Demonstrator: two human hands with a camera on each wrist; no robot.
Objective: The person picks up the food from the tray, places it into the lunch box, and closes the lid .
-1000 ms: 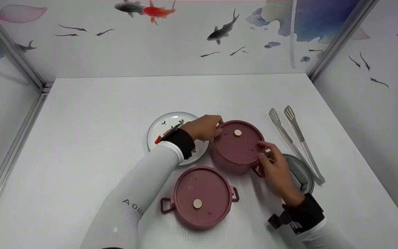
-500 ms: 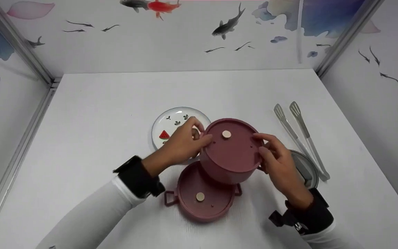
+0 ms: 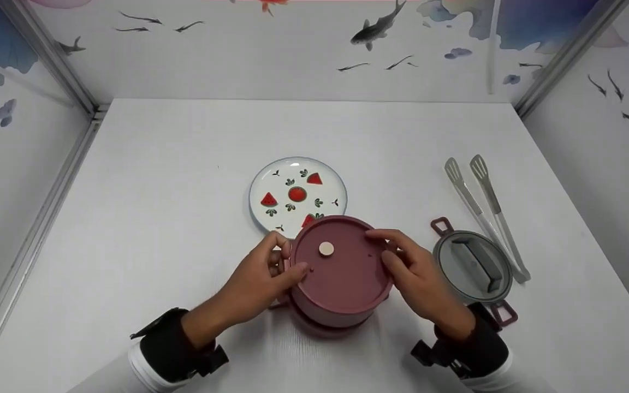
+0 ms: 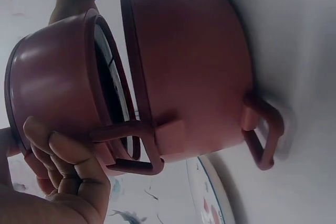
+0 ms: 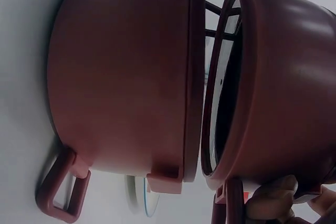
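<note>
Both hands hold a maroon pot (image 3: 347, 273) upside down, its flat base with a small cream disc facing up. My left hand (image 3: 262, 275) grips its left side, thumb on the base's edge. On the right side, my right hand (image 3: 410, 273) grips it with thumb and fingers. Directly below, a second upside-down maroon pot (image 4: 194, 72) stands on the table. The left wrist view shows the held pot slightly tilted above it, a gap between them and a loop handle (image 4: 136, 135) close to the lower pot. From the head, the lower pot is mostly covered.
Behind the pots lies a white plate (image 3: 262, 180) with watermelon prints. To the right is a round grey-topped piece (image 3: 462, 273) with a bar across it and maroon loop handles. Metal tongs (image 3: 503, 240) with slotted ends lie beside it. Printed walls enclose the white table (image 3: 172, 191).
The held pot has been lifted from beside the plate and carried left and nearer, over the other pot. My left hand has shifted round its side, thumb now on the base's edge.
</note>
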